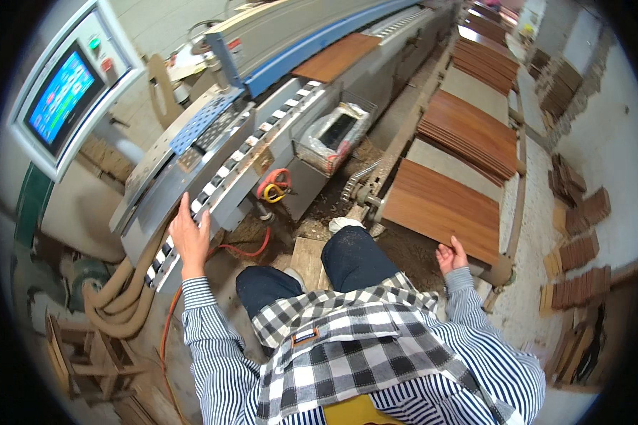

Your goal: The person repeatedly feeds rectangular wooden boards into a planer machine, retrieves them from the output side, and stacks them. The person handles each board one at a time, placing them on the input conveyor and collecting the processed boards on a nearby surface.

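Observation:
My left hand [190, 239] is at the near end of the machine's black-and-white feed track [227, 168]. Its fingers point forward, the thumb stands apart, and no object shows in it. On the other side, my right hand [452, 256] is at the near edge of a reddish-brown wooden board [443, 205] lying on a roller conveyor. That hand's fingers are loosely curled with the thumb raised apart, and I see nothing gripped; whether it touches the board I cannot tell. Farther along the machine lies another brown board [337, 57], partly under the blue-edged beam.
A control panel with a lit screen [64, 95] stands at the left. Stacked boards [468, 131] continue along the conveyor. A wire basket [333, 134] and orange-handled scissors-like loops [273, 185] hang on the machine's side. Hoses [117, 304] curl below; small wood stacks [578, 290] line the right wall.

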`<state>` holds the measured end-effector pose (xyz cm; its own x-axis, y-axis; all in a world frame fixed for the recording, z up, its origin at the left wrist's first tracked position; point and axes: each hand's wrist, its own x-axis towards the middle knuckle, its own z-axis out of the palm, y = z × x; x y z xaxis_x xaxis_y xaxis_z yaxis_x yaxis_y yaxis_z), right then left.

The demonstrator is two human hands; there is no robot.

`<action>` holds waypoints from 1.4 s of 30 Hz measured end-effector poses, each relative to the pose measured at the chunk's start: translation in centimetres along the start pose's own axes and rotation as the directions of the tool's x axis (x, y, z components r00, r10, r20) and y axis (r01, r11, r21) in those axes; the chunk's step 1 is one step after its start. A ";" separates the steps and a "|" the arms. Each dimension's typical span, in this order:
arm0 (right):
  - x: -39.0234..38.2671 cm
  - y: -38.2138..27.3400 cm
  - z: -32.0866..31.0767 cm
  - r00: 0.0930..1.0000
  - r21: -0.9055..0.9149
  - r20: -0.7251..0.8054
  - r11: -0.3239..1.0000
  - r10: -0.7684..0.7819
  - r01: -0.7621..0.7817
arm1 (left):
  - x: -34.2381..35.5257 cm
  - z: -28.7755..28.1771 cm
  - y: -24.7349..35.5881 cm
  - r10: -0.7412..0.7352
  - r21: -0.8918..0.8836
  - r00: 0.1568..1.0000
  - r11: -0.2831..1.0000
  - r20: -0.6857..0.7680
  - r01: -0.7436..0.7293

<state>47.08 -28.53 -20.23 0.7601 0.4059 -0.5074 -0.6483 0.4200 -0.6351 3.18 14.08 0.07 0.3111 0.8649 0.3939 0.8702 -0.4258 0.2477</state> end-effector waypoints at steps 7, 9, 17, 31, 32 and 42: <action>-2.9 -1.3 3.4 0.938 -0.081 0.346 0.995 -0.022 0.053 | -5.1 -1.6 1.5 0.017 -0.286 0.992 0.957 -0.121 -0.051; -3.4 -1.2 6.3 0.874 -0.150 0.482 0.988 0.059 0.016 | -7.8 -2.3 3.2 0.120 -0.333 0.980 0.928 -0.157 -0.167; -7.5 7.7 26.4 0.513 -0.410 0.762 0.908 0.395 -0.089 | -13.7 -5.9 6.3 0.269 -0.267 0.961 0.923 -0.071 -0.278; -10.7 16.6 37.7 0.150 -0.639 0.732 0.747 0.664 -0.184 | -10.6 -5.2 -5.9 -0.137 0.004 0.971 0.990 -0.198 0.140; -9.3 15.5 36.3 0.199 -0.653 0.716 0.743 0.669 -0.150 | -9.9 -4.7 -6.3 -0.143 0.023 0.971 0.988 -0.189 0.150; 4.0 9.9 8.2 0.925 -0.753 0.219 0.657 0.312 -0.043 | -7.5 -4.7 -9.0 -0.198 -0.001 0.955 0.979 -0.222 0.202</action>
<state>43.29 -16.12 -23.81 0.4908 0.6840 -0.5397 -0.4248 -0.3530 -0.8336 -8.77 10.16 -0.92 0.0404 0.8511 0.5234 0.9147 -0.2423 0.3234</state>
